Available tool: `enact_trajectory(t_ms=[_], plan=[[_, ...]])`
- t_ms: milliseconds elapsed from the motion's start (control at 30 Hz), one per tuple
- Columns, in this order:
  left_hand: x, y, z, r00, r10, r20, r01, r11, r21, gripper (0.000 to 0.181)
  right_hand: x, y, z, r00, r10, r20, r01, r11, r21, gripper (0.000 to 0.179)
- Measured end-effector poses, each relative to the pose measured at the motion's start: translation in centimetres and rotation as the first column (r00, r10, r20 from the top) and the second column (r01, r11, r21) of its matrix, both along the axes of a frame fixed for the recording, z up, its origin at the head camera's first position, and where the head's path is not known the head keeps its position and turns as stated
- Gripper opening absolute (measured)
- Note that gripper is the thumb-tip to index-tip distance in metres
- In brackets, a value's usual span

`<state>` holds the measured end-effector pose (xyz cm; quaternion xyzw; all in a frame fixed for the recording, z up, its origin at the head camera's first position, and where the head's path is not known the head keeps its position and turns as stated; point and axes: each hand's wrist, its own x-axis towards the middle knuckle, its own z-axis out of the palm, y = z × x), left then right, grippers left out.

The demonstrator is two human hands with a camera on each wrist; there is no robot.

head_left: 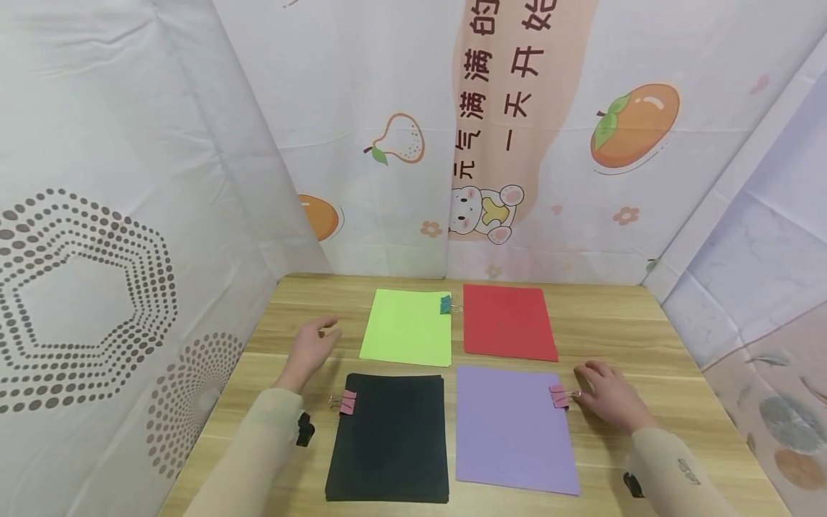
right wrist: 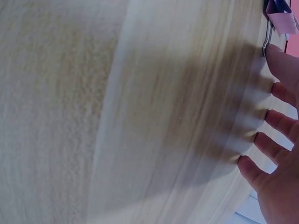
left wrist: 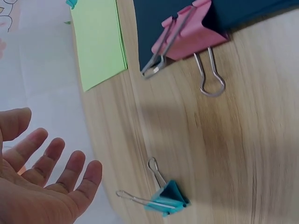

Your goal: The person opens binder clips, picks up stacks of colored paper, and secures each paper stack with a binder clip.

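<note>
My left hand [head_left: 311,350] hovers over the left part of the table, fingers relaxed and holding nothing. Near it, a loose teal binder clip [left wrist: 169,199] lies on the wood, hidden from the head view. A pink binder clip [head_left: 347,403] grips the left edge of the black paper stack [head_left: 390,441]. My right hand [head_left: 612,396] rests at the right, fingertips down on the wood and the thumb at the wire handle of another pink binder clip [head_left: 559,396]. That clip sits on the right edge of the purple paper stack [head_left: 513,434].
Behind lie a lime-green paper stack [head_left: 408,329], with a blue binder clip [head_left: 446,304] on its right edge, and a red paper stack [head_left: 508,322]. The wooden table [head_left: 601,323] meets a printed curtain [head_left: 388,215] at its back edge.
</note>
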<state>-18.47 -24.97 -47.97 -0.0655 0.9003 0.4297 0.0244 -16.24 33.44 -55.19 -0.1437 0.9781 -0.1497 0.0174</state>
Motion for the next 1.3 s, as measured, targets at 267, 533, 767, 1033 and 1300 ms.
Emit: enact_trajectory(t_ms=[267,533,767,1033,1300], plan=[[0.5,-1.1,0.1,1.000,-0.006,0.013,0.007,0.998,-0.062,0.049,0.1,0.1,-0.2,1.000,-0.006,0.002,0.006,1.000,0.001,0.055],[1.2,-2.2,0.1,1.000,-0.006,-0.020,0.003,0.988,-0.155,0.046,0.2,-0.1,0.1,1.000,-0.006,0.002,0.006,1.000,-0.006,0.054],[1.6,-2.9,-0.2,0.999,-0.043,-0.028,0.034,0.966,-0.256,0.043,0.3,-0.2,0.2,1.000,-0.002,-0.002,0.002,1.000,-0.001,0.054],[2.1,-3.3,-0.8,0.999,-0.035,0.019,0.039,0.948,-0.316,0.042,0.4,-0.3,0.3,1.000,0.001,-0.003,-0.001,1.000,-0.007,0.054],[2.2,-3.3,-1.7,0.999,-0.027,0.032,0.037,0.931,-0.362,0.041,0.5,-0.3,0.5,1.000,-0.006,0.011,0.006,1.000,-0.014,0.054]])
